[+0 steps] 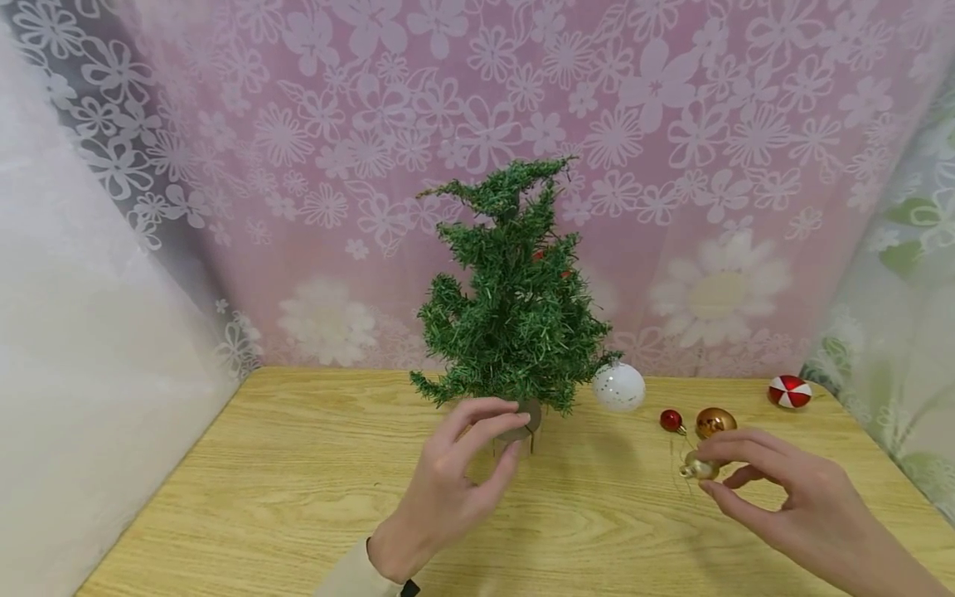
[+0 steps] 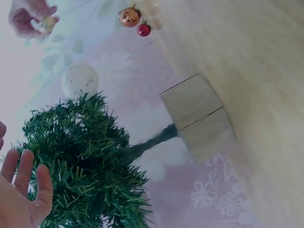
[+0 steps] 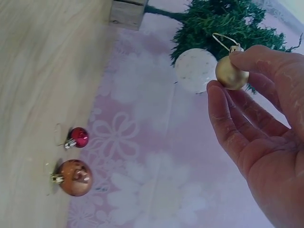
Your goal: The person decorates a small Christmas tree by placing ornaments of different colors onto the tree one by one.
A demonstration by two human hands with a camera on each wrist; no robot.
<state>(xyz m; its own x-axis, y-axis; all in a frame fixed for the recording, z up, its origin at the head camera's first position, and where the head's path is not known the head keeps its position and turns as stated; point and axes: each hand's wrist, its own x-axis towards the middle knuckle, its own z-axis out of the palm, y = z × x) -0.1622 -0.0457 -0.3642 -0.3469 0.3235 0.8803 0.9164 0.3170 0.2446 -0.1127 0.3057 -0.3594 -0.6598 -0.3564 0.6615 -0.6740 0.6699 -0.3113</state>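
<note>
A small green artificial Christmas tree (image 1: 515,315) stands on the table, its wooden block base (image 2: 197,118) shown in the left wrist view. In front of that base, my left hand (image 1: 458,481) is held with loosely bent fingers and nothing in its grip. My right hand (image 1: 798,493) pinches a small gold bauble (image 3: 231,75) between thumb and fingertips, its string loop hanging free. From the tree's lower right branch hangs a white bauble (image 1: 619,387) with small specks. Some red (image 1: 539,256) shows among the upper right branches, too hidden to make out.
On the wooden table (image 1: 298,489), right of the tree, lie a small red bauble (image 1: 671,420) and a copper bauble (image 1: 715,423). Farther right sits a red-and-white striped bauble (image 1: 789,391). A pink flowered curtain (image 1: 373,124) hangs behind the table.
</note>
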